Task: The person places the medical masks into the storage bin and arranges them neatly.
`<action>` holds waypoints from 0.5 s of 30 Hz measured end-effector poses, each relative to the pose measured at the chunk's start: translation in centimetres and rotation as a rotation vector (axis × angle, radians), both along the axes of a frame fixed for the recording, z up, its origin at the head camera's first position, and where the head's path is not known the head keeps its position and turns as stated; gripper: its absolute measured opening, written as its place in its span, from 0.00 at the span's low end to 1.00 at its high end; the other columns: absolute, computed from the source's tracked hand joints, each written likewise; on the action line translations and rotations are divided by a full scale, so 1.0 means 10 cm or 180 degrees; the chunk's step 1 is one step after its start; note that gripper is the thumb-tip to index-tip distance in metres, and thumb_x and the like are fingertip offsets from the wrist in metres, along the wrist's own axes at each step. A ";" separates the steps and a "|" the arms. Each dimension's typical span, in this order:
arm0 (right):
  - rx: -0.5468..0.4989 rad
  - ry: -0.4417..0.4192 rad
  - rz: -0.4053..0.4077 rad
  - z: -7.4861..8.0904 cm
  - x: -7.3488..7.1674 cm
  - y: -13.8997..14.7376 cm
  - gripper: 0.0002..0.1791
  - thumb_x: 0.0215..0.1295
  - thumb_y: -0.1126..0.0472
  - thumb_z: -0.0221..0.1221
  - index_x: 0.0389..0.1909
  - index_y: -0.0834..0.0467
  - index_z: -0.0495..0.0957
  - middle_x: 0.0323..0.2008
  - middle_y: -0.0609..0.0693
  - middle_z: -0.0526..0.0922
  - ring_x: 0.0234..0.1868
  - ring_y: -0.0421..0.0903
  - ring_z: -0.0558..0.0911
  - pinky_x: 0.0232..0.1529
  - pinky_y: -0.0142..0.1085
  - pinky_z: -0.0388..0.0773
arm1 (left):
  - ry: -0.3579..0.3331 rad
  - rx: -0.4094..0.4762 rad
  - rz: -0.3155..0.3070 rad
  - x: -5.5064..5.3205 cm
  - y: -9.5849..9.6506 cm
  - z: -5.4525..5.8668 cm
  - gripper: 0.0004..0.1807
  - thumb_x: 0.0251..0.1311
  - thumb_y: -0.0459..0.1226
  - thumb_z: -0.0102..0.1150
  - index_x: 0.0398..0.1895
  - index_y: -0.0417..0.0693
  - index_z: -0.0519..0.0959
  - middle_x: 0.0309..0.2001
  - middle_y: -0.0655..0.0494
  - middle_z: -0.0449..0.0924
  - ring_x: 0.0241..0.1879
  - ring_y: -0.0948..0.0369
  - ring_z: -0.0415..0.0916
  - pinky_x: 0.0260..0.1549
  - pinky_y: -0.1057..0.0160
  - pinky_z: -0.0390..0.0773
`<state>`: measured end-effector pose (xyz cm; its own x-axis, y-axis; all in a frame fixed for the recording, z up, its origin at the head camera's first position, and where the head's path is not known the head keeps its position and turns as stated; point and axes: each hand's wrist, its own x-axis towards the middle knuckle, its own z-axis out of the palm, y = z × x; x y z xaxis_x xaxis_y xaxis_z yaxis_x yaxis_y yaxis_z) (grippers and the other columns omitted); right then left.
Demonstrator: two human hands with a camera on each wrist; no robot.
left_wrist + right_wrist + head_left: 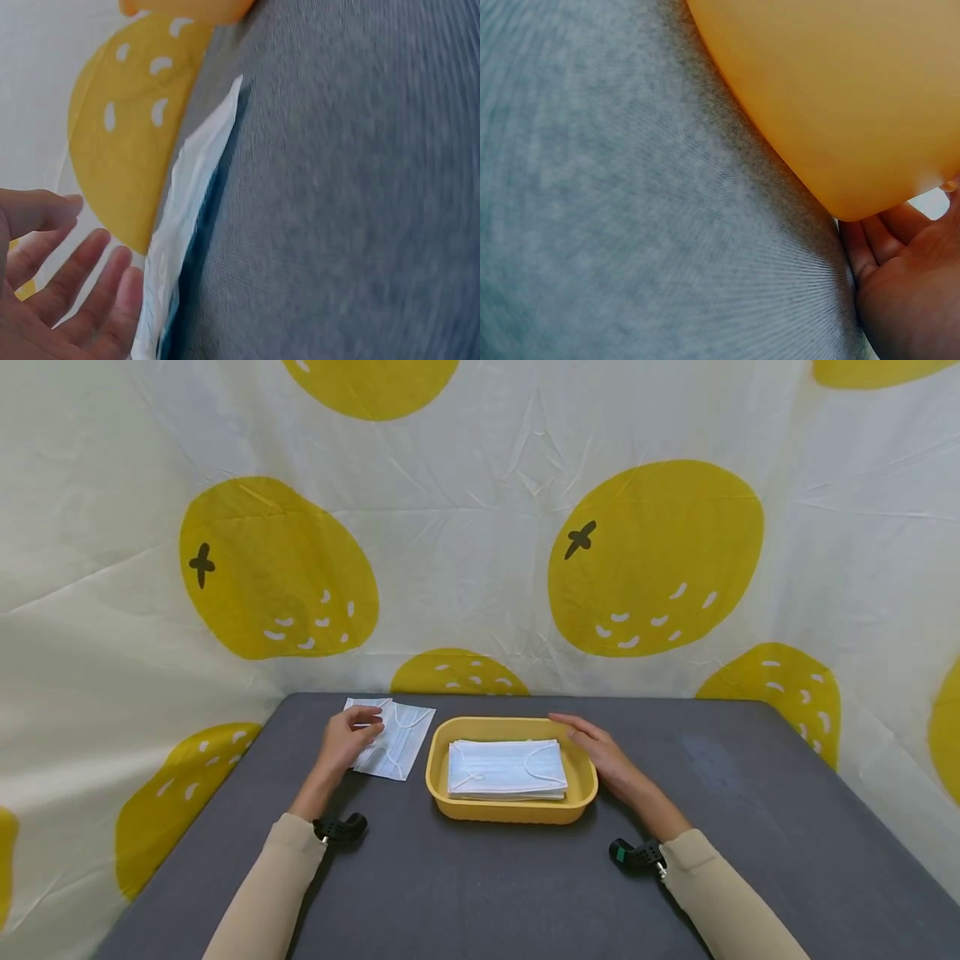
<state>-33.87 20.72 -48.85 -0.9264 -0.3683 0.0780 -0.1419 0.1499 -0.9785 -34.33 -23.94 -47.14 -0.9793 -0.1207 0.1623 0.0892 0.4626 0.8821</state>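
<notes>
My left hand (pixel 350 737) hovers at the loose face masks (pixel 408 739) on the left of the table, its fingers loosely bent. Nothing lies between its thumb and fingers in the left wrist view, where the fingertips (pixel 129 289) come close to the edge of a mask (pixel 187 187); whether they touch it I cannot tell. At the right end of a yellow plastic basket (pixel 510 811), my right hand (pixel 609 760) holds the corner, thumb at the rim and fingers along the outer wall (pixel 840 112). Inside sits a neat stack of blue-white face masks (pixel 506 764) with white ear loops.
All this stands on a dark grey table (pixel 480 893) whose back edge meets a white curtain (pixel 465 568) with yellow fruit prints. The loose masks overlap near the back left of the table, a short gap from the basket. Black bands (pixel 341 828) sit on both wrists.
</notes>
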 end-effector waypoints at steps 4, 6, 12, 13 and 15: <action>0.0012 -0.0008 0.0000 0.00 0.01 0.01 0.26 0.85 0.53 0.44 0.77 0.56 0.66 0.78 0.58 0.64 0.76 0.60 0.66 0.69 0.40 0.73 | -0.0046 -0.0263 -0.0017 0.01 -0.05 -0.04 0.22 0.65 0.34 0.66 0.62 0.38 0.80 0.55 0.37 0.85 0.54 0.44 0.85 0.37 0.70 0.80; 0.0006 -0.0013 -0.0019 -0.01 0.02 0.01 0.26 0.85 0.53 0.44 0.77 0.56 0.66 0.78 0.58 0.64 0.76 0.59 0.67 0.68 0.38 0.74 | -0.0034 -0.0344 -0.0039 0.01 -0.06 -0.05 0.23 0.63 0.33 0.67 0.62 0.39 0.81 0.54 0.37 0.86 0.54 0.42 0.84 0.37 0.69 0.78; -0.0020 -0.0016 -0.0022 0.00 0.02 0.02 0.25 0.85 0.54 0.43 0.77 0.56 0.66 0.78 0.58 0.64 0.76 0.59 0.67 0.66 0.34 0.75 | 0.0021 -0.0553 -0.0101 0.01 -0.07 -0.05 0.24 0.58 0.31 0.69 0.60 0.38 0.81 0.52 0.37 0.87 0.52 0.42 0.86 0.39 0.65 0.80; -0.0021 -0.0015 -0.0015 0.00 0.02 0.02 0.25 0.85 0.54 0.43 0.77 0.56 0.66 0.78 0.58 0.64 0.76 0.59 0.67 0.66 0.34 0.75 | 0.0021 -0.0591 -0.0113 0.01 -0.07 -0.05 0.24 0.57 0.30 0.69 0.60 0.37 0.81 0.52 0.37 0.87 0.52 0.42 0.86 0.40 0.64 0.81; -0.0018 -0.0015 -0.0010 0.00 0.02 0.02 0.26 0.85 0.54 0.43 0.77 0.56 0.66 0.78 0.58 0.64 0.76 0.59 0.67 0.66 0.34 0.75 | 0.0014 -0.0692 -0.0141 0.01 -0.08 -0.05 0.25 0.55 0.29 0.70 0.59 0.36 0.81 0.52 0.36 0.87 0.52 0.42 0.86 0.43 0.60 0.84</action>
